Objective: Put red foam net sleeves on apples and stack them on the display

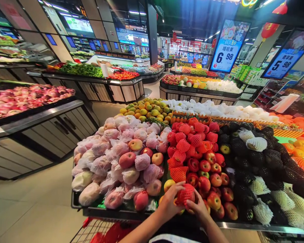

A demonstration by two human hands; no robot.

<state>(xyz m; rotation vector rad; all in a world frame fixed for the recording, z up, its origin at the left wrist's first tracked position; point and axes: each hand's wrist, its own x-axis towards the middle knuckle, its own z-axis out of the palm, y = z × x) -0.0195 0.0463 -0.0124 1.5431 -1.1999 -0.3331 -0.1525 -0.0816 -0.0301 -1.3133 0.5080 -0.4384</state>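
Observation:
My left hand (pixel 170 201) and my right hand (pixel 199 206) are both closed around one apple in a red foam net (pixel 185 194), held just above the front edge of the fruit stand (pixel 243 225). Under and behind it lie bare red apples (pixel 210 179) and more red-netted apples (pixel 186 141). To the left is a heap of apples wrapped in clear film (pixel 121 158). To the right lie fruits in black nets (pixel 258 168) and white nets (pixel 281 199).
A red shopping cart (pixel 101 233) stands right below the stand's edge. Yellow-green fruit (pixel 147 109) and white-wrapped fruit (pixel 218 109) fill the back of the stand. Another produce counter (pixel 35 118) flanks the tiled aisle (pixel 35 206) on the left. Price signs (pixel 228 47) hang above.

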